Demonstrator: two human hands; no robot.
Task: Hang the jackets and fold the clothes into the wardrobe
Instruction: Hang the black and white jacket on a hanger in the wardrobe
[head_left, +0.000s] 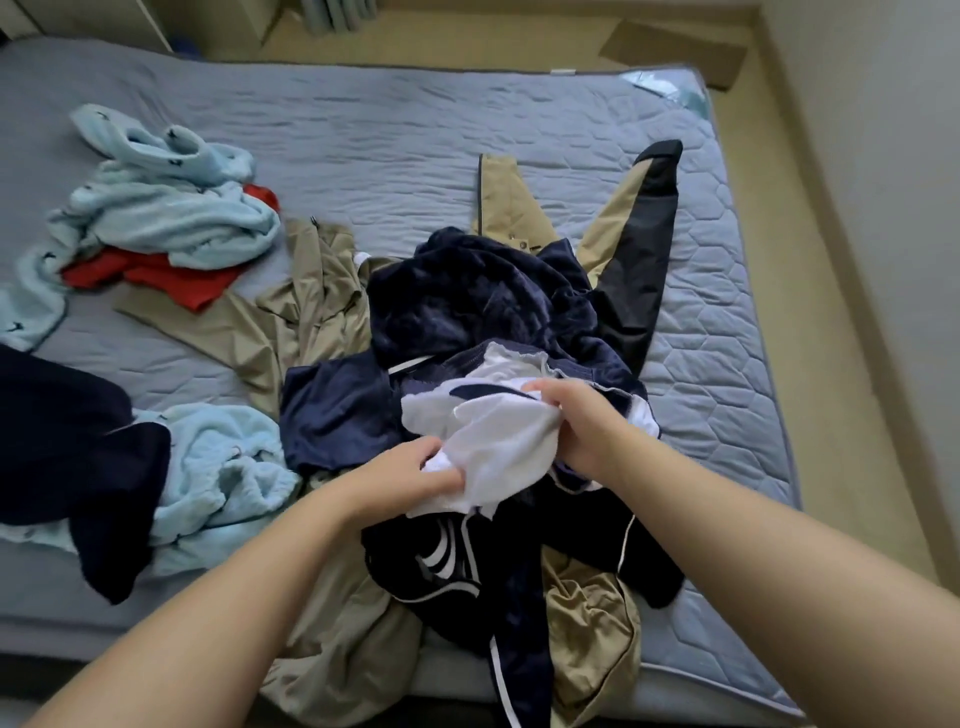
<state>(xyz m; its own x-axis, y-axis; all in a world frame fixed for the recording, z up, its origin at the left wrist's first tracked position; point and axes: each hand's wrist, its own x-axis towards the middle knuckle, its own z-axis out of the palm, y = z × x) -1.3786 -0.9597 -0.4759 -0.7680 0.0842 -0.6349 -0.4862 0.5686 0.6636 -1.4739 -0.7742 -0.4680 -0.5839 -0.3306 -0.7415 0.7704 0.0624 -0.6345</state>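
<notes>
A white garment (493, 431) lies bunched on top of a clothes pile in the middle of the bed. My left hand (410, 475) grips its lower left edge. My right hand (576, 421) grips its right side, fingers curled into the fabric. Under it sit a navy velvet garment (467, 296) and a navy jacket with white stripes (457, 566). A tan jacket with black sleeve panels (623, 228) is spread beneath the pile, one sleeve reaching toward the far right.
The grey quilted mattress (395, 130) carries more laundry: light blue fleece (171, 208) over a red garment (156, 275) at the left, another light blue piece (228, 473) and a dark navy garment (67, 467) near left. Flat cardboard (675, 52) lies on the floor beyond.
</notes>
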